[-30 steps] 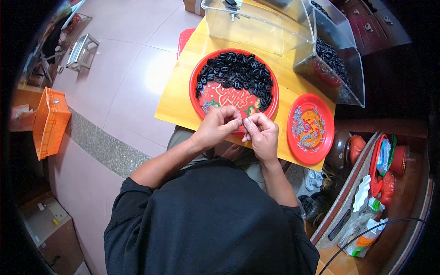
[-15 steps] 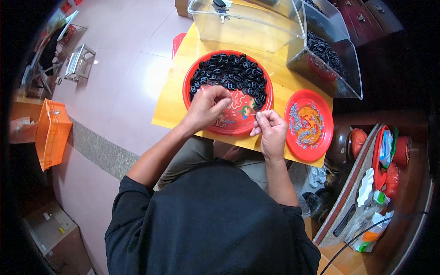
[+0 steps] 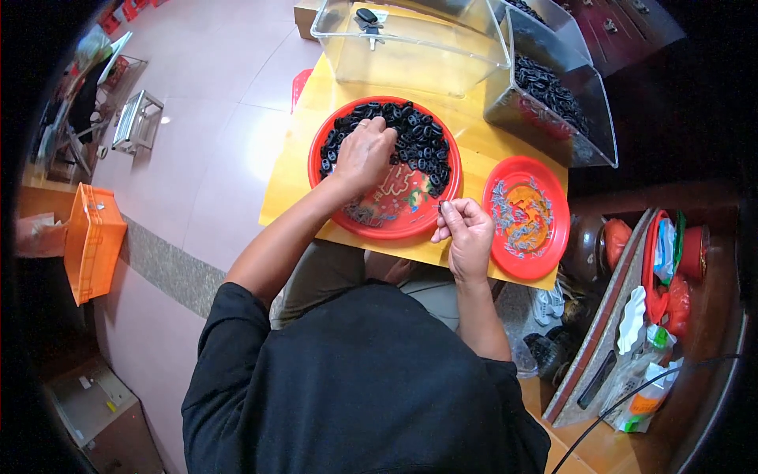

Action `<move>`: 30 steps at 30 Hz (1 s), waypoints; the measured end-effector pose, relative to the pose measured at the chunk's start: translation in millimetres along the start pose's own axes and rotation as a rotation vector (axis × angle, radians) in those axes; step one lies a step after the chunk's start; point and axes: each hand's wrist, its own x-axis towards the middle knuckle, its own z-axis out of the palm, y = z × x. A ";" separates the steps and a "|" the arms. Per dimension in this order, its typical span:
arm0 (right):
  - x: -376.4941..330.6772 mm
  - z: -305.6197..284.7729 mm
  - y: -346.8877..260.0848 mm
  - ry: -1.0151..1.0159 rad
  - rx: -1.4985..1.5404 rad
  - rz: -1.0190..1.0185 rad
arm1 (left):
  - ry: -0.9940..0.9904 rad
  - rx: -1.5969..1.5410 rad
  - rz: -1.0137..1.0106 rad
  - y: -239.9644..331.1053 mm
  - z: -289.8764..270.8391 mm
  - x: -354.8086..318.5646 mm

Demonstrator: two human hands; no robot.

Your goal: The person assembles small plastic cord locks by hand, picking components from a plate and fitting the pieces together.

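Observation:
A round red tray [image 3: 385,232] holds a heap of small black oval plastic pieces with holes [image 3: 420,141]; loose grey slivers lie at its near side. My left hand [image 3: 365,155] is over the heap, its fingers bent down among the black pieces; its fingertips and anything in them are hidden. Beside the tray's right rim, my right hand [image 3: 469,234] pinches a small thin piece, dark at the tip, between thumb and forefinger. A smaller red plate [image 3: 527,268] with an orange middle lies right of that hand, with many thin grey pieces scattered on it.
The tray and plate stand on a yellow table [image 3: 276,189]. Behind them is a clear plastic bin [image 3: 410,59]; another clear bin [image 3: 588,130] at the right holds more black pieces. A cluttered shelf [image 3: 600,347] stands to my right, an orange crate [image 3: 93,241] on the far left.
My left hand has moved from the tray's near middle, beside my right hand, up and away onto the black heap. The right hand keeps its pinch in nearly the same place. The view has shifted slightly.

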 end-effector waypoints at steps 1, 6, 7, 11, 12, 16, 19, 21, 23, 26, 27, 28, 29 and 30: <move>0.4 -1.2 0.5 -0.001 0.006 -0.004 | 0.018 -0.033 -0.035 -0.2 -0.8 -1.2; 2.2 -3.5 0.6 -0.016 0.031 -0.005 | -0.024 -0.504 -0.191 4.5 -17.1 -14.0; 2.4 -3.2 0.6 -0.020 0.032 -0.005 | -0.146 -0.766 -0.332 8.7 -24.2 -17.0; 3.7 4.8 -1.5 -0.047 0.049 0.009 | -0.308 -1.542 -0.530 16.5 -38.7 -34.5; 3.4 7.0 -2.7 -0.049 0.048 0.011 | -0.305 -1.542 -0.532 17.8 -38.1 -38.8; 0.4 14.2 -9.7 -0.028 0.131 -0.002 | -0.305 -1.782 -0.706 32.2 -39.7 -51.4; -2.0 26.7 -11.1 -0.034 0.173 0.021 | -0.370 -1.868 -0.743 26.9 -42.6 -62.3; -4.1 27.0 -13.8 -0.039 0.197 0.030 | -0.363 -1.837 -0.713 28.7 -40.4 -63.3; -6.2 27.6 -16.2 -0.054 0.210 0.017 | -0.353 -1.809 -0.684 29.9 -39.6 -64.8; -9.1 29.3 -20.4 -0.066 0.205 0.016 | -0.344 -1.902 -0.599 30.2 -39.0 -68.1; -9.6 30.5 -20.7 -0.068 0.203 0.018 | -0.349 -1.904 -0.613 29.6 -37.3 -69.8; -10.2 32.1 -20.7 -0.058 0.190 0.014 | -0.354 -1.905 -0.628 29.2 -36.4 -71.4; -10.4 32.6 -20.9 -0.045 0.178 0.008 | -0.353 -1.907 -0.629 30.0 -37.1 -71.7; -10.1 31.2 -20.4 -0.046 0.176 0.009 | -0.370 -1.928 -0.652 31.6 -38.9 -71.8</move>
